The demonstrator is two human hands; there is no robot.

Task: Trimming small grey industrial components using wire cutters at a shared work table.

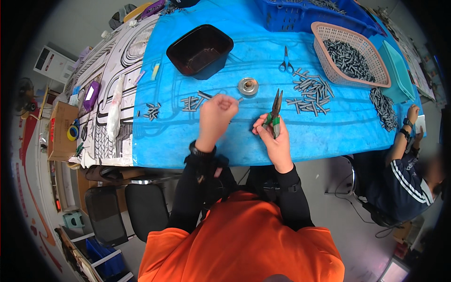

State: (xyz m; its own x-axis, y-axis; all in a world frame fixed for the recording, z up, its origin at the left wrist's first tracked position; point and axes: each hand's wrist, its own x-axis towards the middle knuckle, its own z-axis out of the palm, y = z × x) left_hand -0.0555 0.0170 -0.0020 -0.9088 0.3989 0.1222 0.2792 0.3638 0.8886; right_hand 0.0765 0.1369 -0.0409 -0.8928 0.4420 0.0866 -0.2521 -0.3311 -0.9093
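Observation:
My right hand [275, 141] is closed round the green handles of long-nosed pliers [276, 105], their jaws pointing away from me. To its left, my left hand [218, 115] is closed, slightly blurred, with a short grey piece [240, 100] at its fingertips. Just beyond both hands stands a small round glass burner [248, 86] with a metal top. Short grey tube-like pieces lie in a pile [314, 91] right of the pliers. A smaller group [191, 103] is partly hidden behind my left hand, and another little group [152, 111] lies farther left.
On the blue-covered table [253, 152] stand a black tub [199, 66], a pink basket [347, 81] of grey pieces, a teal bin [399, 75] and a large blue crate [300, 21]. Scissors [285, 63] lie beyond the burner. Another person [404, 178] sits at the right.

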